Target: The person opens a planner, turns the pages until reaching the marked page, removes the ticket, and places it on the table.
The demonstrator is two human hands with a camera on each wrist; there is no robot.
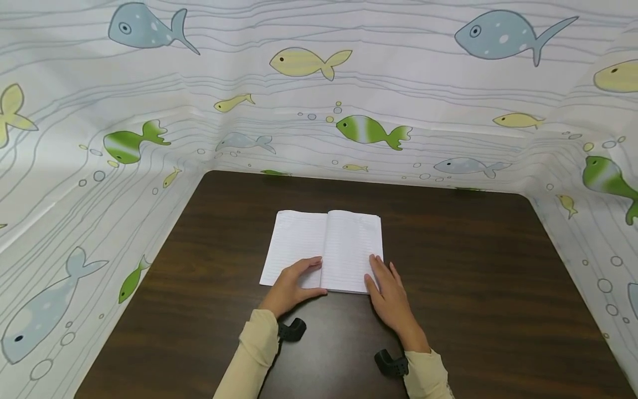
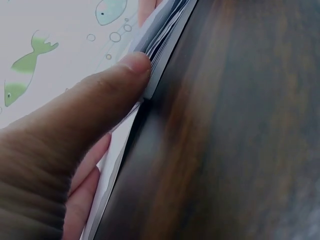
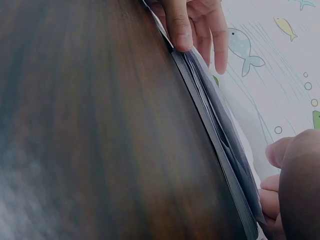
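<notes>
An open notebook (image 1: 351,241) with lined white pages lies on the dark wooden table. My left hand (image 1: 290,285) rests over the lower part of its left page, fingers loosely bent. In the left wrist view the left thumb (image 2: 112,87) touches the lower page edges beside the spine. My right hand (image 1: 392,299) lies at the lower right corner, fingertips on the right page's outer edge. From the right wrist, the stacked page edges (image 3: 212,112) show side-on above a thin dark cover, with the left thumb at the spine.
The brown table (image 1: 473,288) spreads out around the notebook. A white cloth (image 1: 423,88) printed with fish and bubbles walls off the back and both sides. Black wrist cameras are strapped on below both hands, near the beige sleeves (image 1: 254,343).
</notes>
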